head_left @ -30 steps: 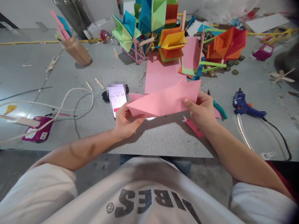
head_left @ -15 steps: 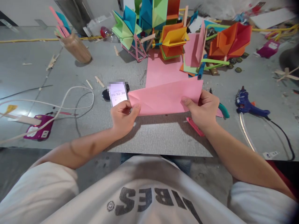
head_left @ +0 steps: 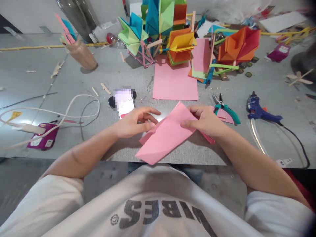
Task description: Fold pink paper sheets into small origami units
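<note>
A folded pink paper (head_left: pixel 168 135) slants above the table's front edge, its lower left end pointing toward my shirt. My right hand (head_left: pixel 206 121) pinches its upper right part between thumb and fingers. Beside the paper's left edge is my left hand (head_left: pixel 137 122), fingers apart, the thumb tip close to the paper; whether it touches is unclear. A flat pink sheet (head_left: pixel 175 82) lies on the table beyond. Just left of it, a phone (head_left: pixel 124 102) rests on a black object.
Colourful folded-paper pieces (head_left: pixel 181 46) stand at the back. Green-handled pliers (head_left: pixel 228 112) and a blue glue gun (head_left: pixel 264 113) lie to the right. At left are a purple power block (head_left: pixel 45 136), white cables and a cup (head_left: pixel 82 57) holding paper strips.
My left hand has let go of the folded paper and opened. The paper has turned from level to slanting, its left end now lower and nearer me. The pliers are now uncovered.
</note>
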{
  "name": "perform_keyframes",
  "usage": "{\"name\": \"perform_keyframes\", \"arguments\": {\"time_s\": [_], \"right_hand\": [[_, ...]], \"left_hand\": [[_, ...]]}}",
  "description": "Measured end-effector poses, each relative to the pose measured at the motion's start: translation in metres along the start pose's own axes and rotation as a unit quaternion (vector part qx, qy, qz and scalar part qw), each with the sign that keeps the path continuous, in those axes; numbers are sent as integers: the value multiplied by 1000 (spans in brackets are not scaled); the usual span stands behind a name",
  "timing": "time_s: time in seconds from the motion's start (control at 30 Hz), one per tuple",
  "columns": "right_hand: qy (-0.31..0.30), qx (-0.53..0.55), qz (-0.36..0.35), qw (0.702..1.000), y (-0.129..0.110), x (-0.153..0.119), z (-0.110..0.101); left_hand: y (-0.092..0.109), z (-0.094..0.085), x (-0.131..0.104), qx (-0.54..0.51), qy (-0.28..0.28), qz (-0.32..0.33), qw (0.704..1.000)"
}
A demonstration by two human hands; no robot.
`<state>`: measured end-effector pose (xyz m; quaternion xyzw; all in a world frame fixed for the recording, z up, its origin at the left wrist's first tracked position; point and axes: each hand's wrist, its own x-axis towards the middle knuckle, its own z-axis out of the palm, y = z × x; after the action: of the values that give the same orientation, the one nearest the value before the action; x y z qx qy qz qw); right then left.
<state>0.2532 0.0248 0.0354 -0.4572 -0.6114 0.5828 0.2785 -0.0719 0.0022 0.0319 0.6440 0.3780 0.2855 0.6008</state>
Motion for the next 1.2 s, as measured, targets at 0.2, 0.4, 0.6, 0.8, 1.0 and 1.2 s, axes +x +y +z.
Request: {"name": "perform_keyframes", "arguments": {"time_s": [0.2,0.4,0.6,0.8,1.0,1.2], "right_hand": [[-65,-50,60,995,1,-10,42],[-6,-42,43,998,1,-6,44],[11,72,52,996,1,-6,35],[20,192,115,974,4,-10,42],[42,173,110,978,10,-14,54],[72,121,71,987,12,-17,59]], "left_hand": [[-5,43,-3,70,18,-32,997],[-23,51,13,1,40,-23,999],[-32,50,13,-31,77,-19,996],[-32,56,4,-73,115,1,991],[-31,58,7,-101,125,19,987],[-26,58,9,-101,176,-18,979]]}}
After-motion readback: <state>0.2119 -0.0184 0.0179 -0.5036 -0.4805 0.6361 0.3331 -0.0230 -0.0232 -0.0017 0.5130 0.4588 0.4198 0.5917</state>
